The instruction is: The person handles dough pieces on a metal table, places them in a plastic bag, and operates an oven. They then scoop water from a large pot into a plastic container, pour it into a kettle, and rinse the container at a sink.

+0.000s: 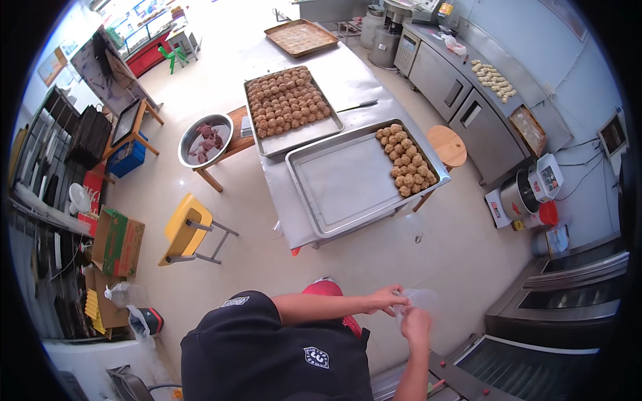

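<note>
My left hand [388, 301] and my right hand [416, 323] are close together at the lower right. Between their fingers they hold a thin clear plastic film or bag [425, 299], whose exact kind I cannot tell. Beyond them, a large metal tray [346, 175] on the covered table has brown balls [407, 160] grouped along its right side. A second metal tray [281, 145] behind it bears many rows of reddish-brown balls [288, 100]. A flat tool with a dark handle [368, 103] lies to that tray's right.
Left of the table are a yellow chair [188, 225] and a metal basin [183, 150] with reddish pieces. A round wooden stool [446, 145] stands at the right. Steel equipment [546, 326] fills the lower right. An empty-looking baking tray [301, 37] lies at the table's far end.
</note>
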A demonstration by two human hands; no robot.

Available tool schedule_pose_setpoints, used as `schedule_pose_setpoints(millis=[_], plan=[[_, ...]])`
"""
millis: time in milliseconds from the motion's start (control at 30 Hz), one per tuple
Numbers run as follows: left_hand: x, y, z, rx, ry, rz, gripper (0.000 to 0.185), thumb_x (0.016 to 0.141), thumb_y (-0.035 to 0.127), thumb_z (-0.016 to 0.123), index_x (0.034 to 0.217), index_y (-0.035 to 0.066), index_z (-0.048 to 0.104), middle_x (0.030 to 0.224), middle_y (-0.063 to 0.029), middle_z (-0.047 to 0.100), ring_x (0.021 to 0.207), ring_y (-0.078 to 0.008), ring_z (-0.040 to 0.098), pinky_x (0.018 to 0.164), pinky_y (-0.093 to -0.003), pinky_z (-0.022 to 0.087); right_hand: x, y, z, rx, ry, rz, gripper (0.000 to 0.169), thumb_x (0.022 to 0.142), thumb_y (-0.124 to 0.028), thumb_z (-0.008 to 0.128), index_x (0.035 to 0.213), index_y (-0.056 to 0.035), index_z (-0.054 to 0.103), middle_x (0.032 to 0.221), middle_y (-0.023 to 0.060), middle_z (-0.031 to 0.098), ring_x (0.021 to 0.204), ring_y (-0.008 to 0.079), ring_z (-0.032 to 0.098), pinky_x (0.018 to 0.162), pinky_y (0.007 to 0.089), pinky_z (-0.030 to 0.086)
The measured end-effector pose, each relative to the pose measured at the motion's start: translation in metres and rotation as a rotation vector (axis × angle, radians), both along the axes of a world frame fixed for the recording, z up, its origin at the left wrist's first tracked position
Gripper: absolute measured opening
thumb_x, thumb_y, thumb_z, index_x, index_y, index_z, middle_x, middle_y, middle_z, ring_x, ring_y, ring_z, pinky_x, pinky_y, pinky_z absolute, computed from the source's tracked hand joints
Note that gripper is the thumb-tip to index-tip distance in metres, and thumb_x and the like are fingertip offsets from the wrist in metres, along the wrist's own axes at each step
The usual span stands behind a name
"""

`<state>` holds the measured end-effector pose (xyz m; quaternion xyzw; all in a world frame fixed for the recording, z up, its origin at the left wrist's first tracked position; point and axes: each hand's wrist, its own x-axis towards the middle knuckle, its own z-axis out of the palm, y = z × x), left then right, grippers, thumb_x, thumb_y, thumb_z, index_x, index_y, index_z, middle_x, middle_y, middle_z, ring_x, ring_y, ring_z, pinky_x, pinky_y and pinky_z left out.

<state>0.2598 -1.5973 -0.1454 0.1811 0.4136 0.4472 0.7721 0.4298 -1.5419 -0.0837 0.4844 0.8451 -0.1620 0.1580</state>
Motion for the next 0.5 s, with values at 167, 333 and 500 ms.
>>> schedule_pose_setpoints(millis=[167, 333, 500], plan=[[-0.005, -0.008, 0.014, -0.01, 0.026, -0.01, 0.065, 0.086, 0.04, 0.082, 0.131, 0.005, 0.051, 0.126, -0.0185, 0.062, 0.119, -0.0267, 0.061, 0.089, -0.0469, 0.061, -0.013, 0.007, 0.017, 0.089, 0.045, -0.136, 0.029, 0.1, -0.032, 0.058, 0.105, -0.0133, 0.08, 0.093, 0.0226, 0.074, 0.09, 0.0426, 0.072, 0.08, 0.0538, 0.055], [0.003, -0.006, -0.002, 0.005, 0.018, -0.013, 0.064, 0.087, 0.041, 0.081, 0.131, 0.006, 0.051, 0.124, -0.0137, 0.063, 0.118, -0.0241, 0.061, 0.087, -0.0458, 0.062, 0.006, -0.013, 0.008, -0.041, -0.002, 0.024, 0.031, 0.101, -0.032, 0.056, 0.102, -0.0112, 0.078, 0.097, 0.0235, 0.073, 0.094, 0.0439, 0.071, 0.083, 0.055, 0.055], [-0.004, -0.004, -0.02, -0.022, -0.076, -0.036, 0.053, 0.092, 0.032, 0.076, 0.133, 0.009, 0.05, 0.117, -0.0089, 0.068, 0.111, -0.0241, 0.068, 0.086, -0.0465, 0.06, -0.002, 0.007, 0.019, 0.18, 0.167, -0.051, 0.027, 0.1, -0.027, 0.056, 0.098, -0.0115, 0.078, 0.094, 0.0213, 0.074, 0.089, 0.0423, 0.072, 0.078, 0.0553, 0.055]])
